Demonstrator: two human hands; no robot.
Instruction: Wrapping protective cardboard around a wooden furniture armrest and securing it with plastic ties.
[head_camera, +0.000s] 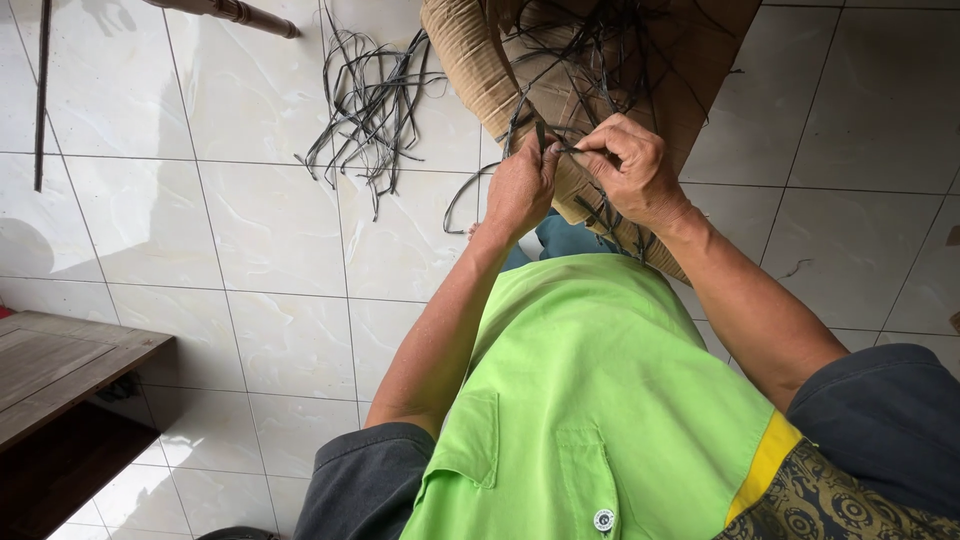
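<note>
Together, left hand (518, 188) and right hand (628, 168), arms outstretched, pinch one dark strip (560, 148) beside the woven basket (480, 60).

Under you lies a floor (280, 330) of pale glossy tiles with thin grey joints, and a loose bundle of dark strips (370, 105) is spread on it near the top, left of centre. At your lower left a brown wooden desk (60, 365) juts in from the edge, with dark shadow below it. A turned wooden leg (235, 12) crosses the top edge, a thin dark rod (42, 90) runs down the far left, and your green shirt (590, 400) fills the lower middle.
</note>
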